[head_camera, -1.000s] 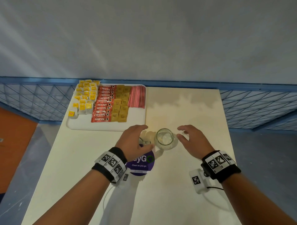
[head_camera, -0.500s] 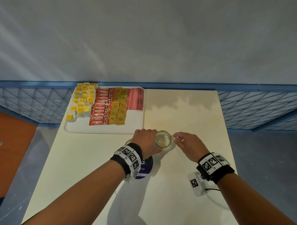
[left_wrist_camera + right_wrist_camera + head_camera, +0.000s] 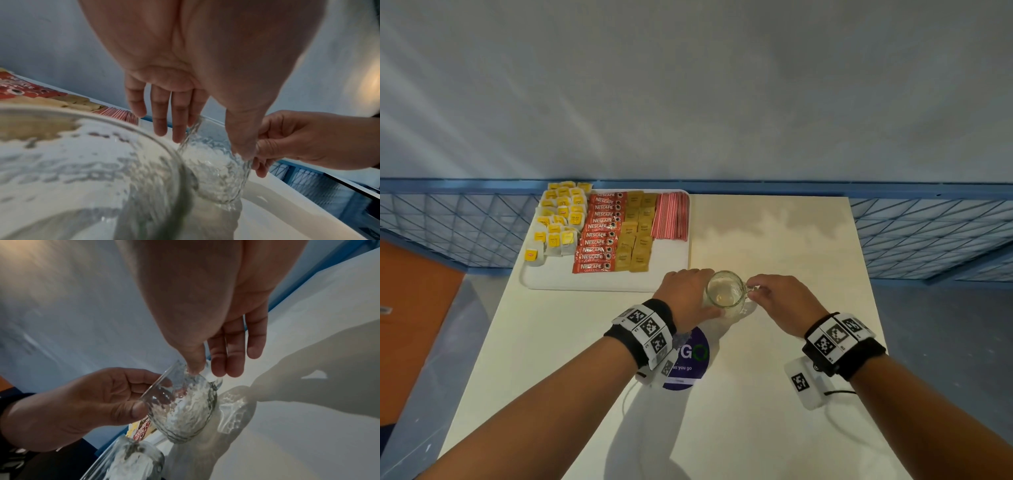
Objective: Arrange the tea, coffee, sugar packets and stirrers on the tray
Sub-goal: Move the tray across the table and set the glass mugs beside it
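A white tray (image 3: pixel 602 282) at the table's far left carries rows of yellow-tagged tea bags (image 3: pixel 560 219), red coffee sachets (image 3: pixel 599 236), brown sugar packets (image 3: pixel 637 233) and red stirrers (image 3: pixel 671 216). Just right of the tray's near corner stands a clear textured glass mug (image 3: pixel 724 293) (image 3: pixel 185 410). My left hand (image 3: pixel 688 294) (image 3: pixel 98 395) curls round its left side, thumb on the glass. My right hand (image 3: pixel 777 298) (image 3: pixel 298 139) pinches the mug's handle from the right.
A second clear glass (image 3: pixel 82 162) (image 3: pixel 131 457) sits under my left wrist, mostly hidden in the head view. A purple round sticker (image 3: pixel 693 359) lies on the cream table (image 3: pixel 774 240). Blue mesh railing (image 3: pixel 928 233) runs behind the table.
My left hand has shifted right, off the second glass, and wrapped round the mug. My right hand has closed in from the right and pinched the handle.
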